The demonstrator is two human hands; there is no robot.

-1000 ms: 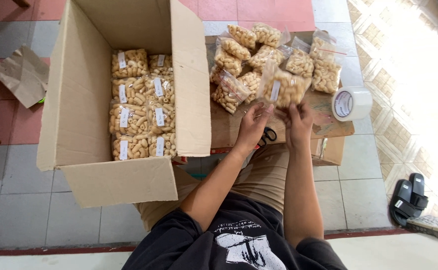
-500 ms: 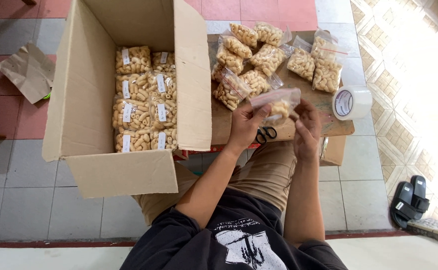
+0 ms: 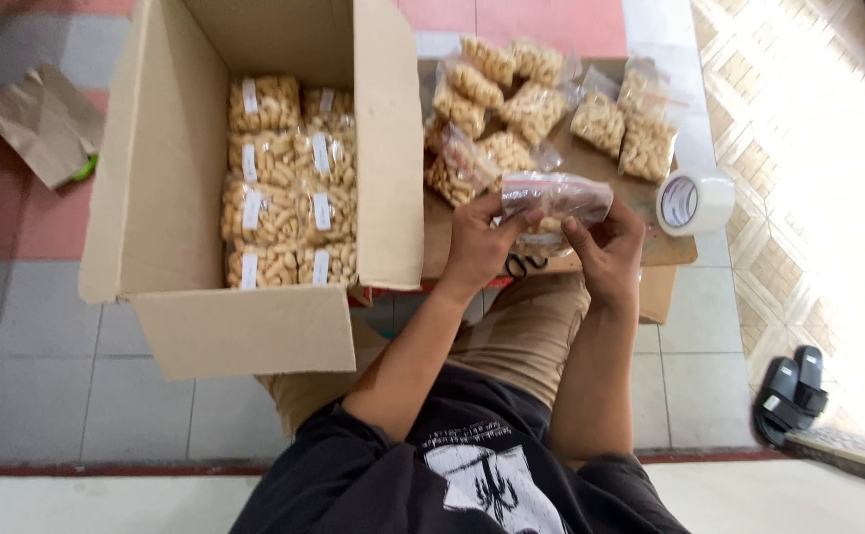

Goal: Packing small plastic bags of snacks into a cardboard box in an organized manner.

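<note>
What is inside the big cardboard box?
The cardboard box holds clear snack bags with white labels, packed in two columns. Any layers beneath them are covered.

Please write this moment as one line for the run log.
left grip: holds clear plastic snack bag | right grip: holds same bag | brown cardboard box: open, bags inside | white tape roll: beside

— What's sitting to the far right of the cardboard sheet (image 3: 571, 259)?

— A roll of clear tape (image 3: 693, 201) is lying at its edge, and a pair of black sandals (image 3: 790, 393) is resting on the floor tiles well beyond.

— And over on the other side?

— A crumpled brown paper bag (image 3: 42, 122) is lying on the tiles, well apart from the open cardboard box (image 3: 166, 168).
</note>
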